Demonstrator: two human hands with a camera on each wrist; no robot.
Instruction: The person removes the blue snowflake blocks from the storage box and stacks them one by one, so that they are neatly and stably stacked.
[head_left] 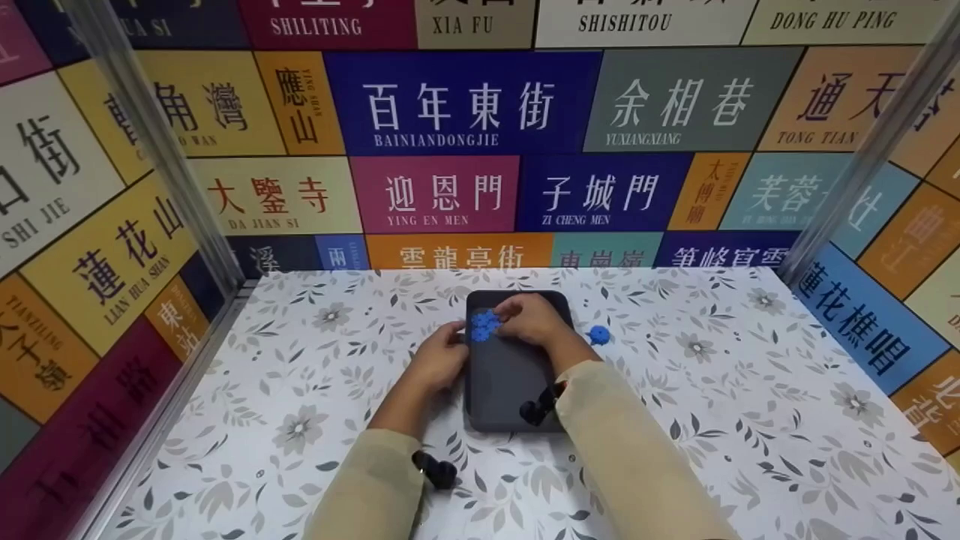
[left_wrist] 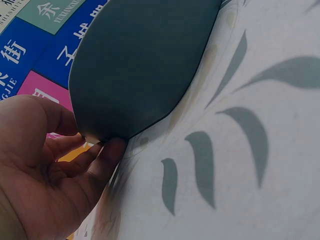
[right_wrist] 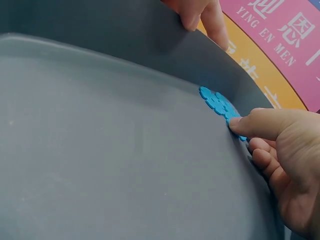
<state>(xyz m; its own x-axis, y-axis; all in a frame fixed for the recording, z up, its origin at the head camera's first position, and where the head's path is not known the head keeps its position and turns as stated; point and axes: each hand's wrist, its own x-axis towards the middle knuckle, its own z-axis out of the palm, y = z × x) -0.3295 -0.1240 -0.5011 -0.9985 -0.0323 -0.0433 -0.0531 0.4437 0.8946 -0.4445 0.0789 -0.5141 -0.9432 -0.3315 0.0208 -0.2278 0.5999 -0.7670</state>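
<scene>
A dark grey rectangular tray [head_left: 510, 390] lies on the table, with several flat blue snowflake discs [head_left: 484, 327] in its far left corner. My right hand [head_left: 531, 321] reaches into the tray; in the right wrist view its thumb lies over one blue disc [right_wrist: 216, 102] of the group and pinches it, the fingers curled beside the wall. At the tray's left side, my left hand [head_left: 441, 355] grips the wall near the far corner. The left wrist view has the left hand [left_wrist: 65, 165] with its thumb and fingertips at the tray's outer wall [left_wrist: 140, 60].
Just right of the tray sits a small rounded blue piece [head_left: 599, 334] on the floral-patterned table covering [head_left: 322, 375]. Panels with coloured street-name signs [head_left: 465, 101] enclose the table at the back and both sides. A small black device is strapped at each wrist.
</scene>
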